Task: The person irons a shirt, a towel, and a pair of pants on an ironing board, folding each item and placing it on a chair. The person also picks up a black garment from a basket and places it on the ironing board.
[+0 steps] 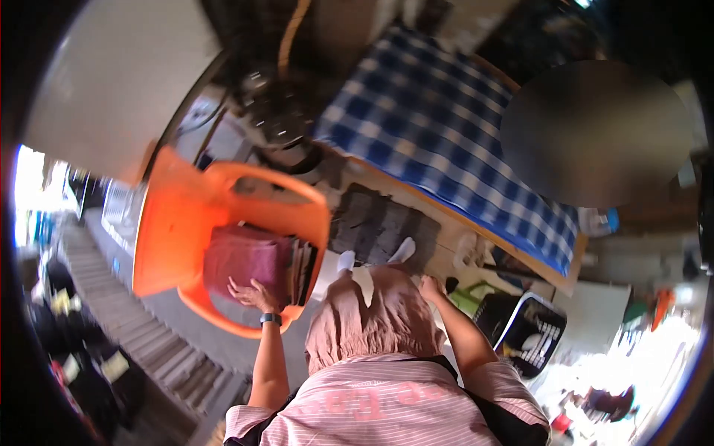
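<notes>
A stack of folded cloths (249, 260), purple-maroon on top with darker layers showing at its side, lies on the seat of an orange plastic chair (167, 230). My left hand (255, 296), with a watch on the wrist, rests on the near edge of the stack, fingers spread. Beside my brownish-pink trousers (372, 320) is my right hand (430, 287), its fingers curled closed. Whether anything is inside that hand is hidden.
A table with a blue-and-white checked cloth (439, 111) stands ahead to the right. A dark mat (383, 227) lies on the floor before my feet. A black basket with a white rim (529, 334) is at my right. Grey slatted shapes (149, 320) run along the left.
</notes>
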### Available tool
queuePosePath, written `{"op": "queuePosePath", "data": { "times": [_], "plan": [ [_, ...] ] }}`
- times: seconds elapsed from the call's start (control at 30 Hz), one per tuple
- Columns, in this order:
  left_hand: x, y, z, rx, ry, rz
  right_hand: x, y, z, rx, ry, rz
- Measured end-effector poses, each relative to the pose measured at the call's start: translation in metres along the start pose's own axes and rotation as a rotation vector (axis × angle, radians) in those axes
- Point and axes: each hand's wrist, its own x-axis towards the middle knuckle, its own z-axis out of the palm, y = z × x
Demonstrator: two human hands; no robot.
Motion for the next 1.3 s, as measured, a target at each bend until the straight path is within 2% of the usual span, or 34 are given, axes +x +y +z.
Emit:
{"op": "queuePosePath", "data": {
  "times": [0.03,0.07,0.1,0.17,0.2,0.23,0.27,0.3,0.33,0.37,0.4,0.43,0.47,0.5,0.53,0.6,0.63,0.7,0.73,0.77,0.8,0.83,0.87,0.93,1.0,1.07,1.13,1.2,1.27,1.3],
  "plan": [
    [0.001,0.025,0.005,-0.038,0.021,0.127,-0.002,0.013,-0.002,0.020,0.039,0.092],
    [0.004,0.046,0.011,-0.108,-0.007,0.274,-0.004,0.026,0.006,0.129,0.166,0.008],
    [0.005,0.068,0.021,-0.141,-0.049,0.371,-0.007,0.034,0.016,0.137,0.182,0.075],
    [0.005,0.110,0.044,-0.196,-0.129,0.514,-0.037,0.010,-0.010,0.245,0.099,0.166],
    [0.003,0.133,0.055,-0.282,-0.181,0.626,-0.038,0.024,0.018,0.432,0.181,0.028],
    [-0.005,0.157,0.062,-0.367,-0.233,0.731,-0.046,0.021,0.019,0.392,0.046,0.078],
    [-0.018,0.181,0.065,-0.382,-0.259,0.764,-0.042,0.022,0.035,0.212,-0.089,0.151],
    [-0.031,0.204,0.067,-0.447,-0.294,0.805,-0.059,0.008,0.033,0.264,0.081,0.225],
    [-0.047,0.223,0.070,-0.512,-0.327,0.845,-0.070,0.009,0.025,0.286,0.096,0.255],
    [-0.065,0.237,0.075,-0.526,-0.349,0.877,-0.076,0.014,0.018,0.305,0.023,0.224],
    [-0.085,0.249,0.078,-0.615,-0.502,0.843,-0.080,0.022,0.010,0.326,-0.048,0.192],
    [-0.106,0.260,0.083,-0.698,-0.658,0.805,-0.079,0.036,0.006,0.354,-0.027,0.220],
    [-0.130,0.272,0.085,-0.774,-0.822,0.764,-0.079,0.053,0.004,0.323,-0.152,0.153],
    [-0.157,0.279,0.083,-0.679,-0.892,0.768,-0.082,0.075,0.001,0.293,-0.274,0.084],
    [-0.184,0.275,0.097,-0.688,-0.925,0.804,-0.090,0.097,-0.004,0.322,-0.250,0.116],
    [-0.232,0.257,0.131,-0.736,-1.177,0.881,-0.109,0.136,-0.014,0.474,0.033,0.254],
    [-0.258,0.261,0.120,-0.639,-1.317,0.864,-0.111,0.164,-0.002,0.498,0.172,0.335],
    [-0.320,0.264,0.105,-0.479,-1.533,0.870,-0.139,0.206,-0.021,0.586,0.723,0.377],
    [-0.347,0.262,0.101,-0.413,-1.614,0.889,-0.159,0.227,-0.040,0.521,0.894,0.415],
    [-0.369,0.259,0.099,-0.329,-1.695,0.981,-0.178,0.243,-0.060,0.522,0.935,0.550],
    [-0.392,0.257,0.096,-0.245,-1.772,1.067,-0.192,0.266,-0.071,0.495,1.097,0.603],
    [-0.414,0.272,0.072,-0.065,-1.820,1.177,-0.201,0.293,-0.069,0.496,1.154,0.704],
    [-0.432,0.272,0.068,-0.019,-1.912,1.164,-0.206,0.320,-0.060,0.553,1.066,0.879],
    [-0.457,0.271,0.067,0.044,-1.993,1.258,-0.216,0.371,-0.041,0.667,0.853,1.181],
    [-0.473,0.284,0.048,0.139,-1.981,1.277,-0.221,0.417,-0.012,0.791,0.706,1.276],
    [-0.478,0.289,0.043,0.223,-1.955,1.320,-0.216,0.454,0.010,0.879,0.598,1.287],
    [-0.478,0.302,0.036,0.218,-1.947,1.371,-0.203,0.489,0.046,0.788,0.647,1.170],
    [-0.479,0.316,0.038,0.302,-1.900,1.270,-0.200,0.506,0.043,0.780,0.608,1.108],
    [-0.488,0.332,0.040,0.369,-1.883,1.223,-0.194,0.508,0.041,0.620,0.526,1.085],
    [-0.496,0.344,0.038,0.370,-1.845,1.257,-0.190,0.513,0.051,0.571,0.622,1.084]
  ]
}}
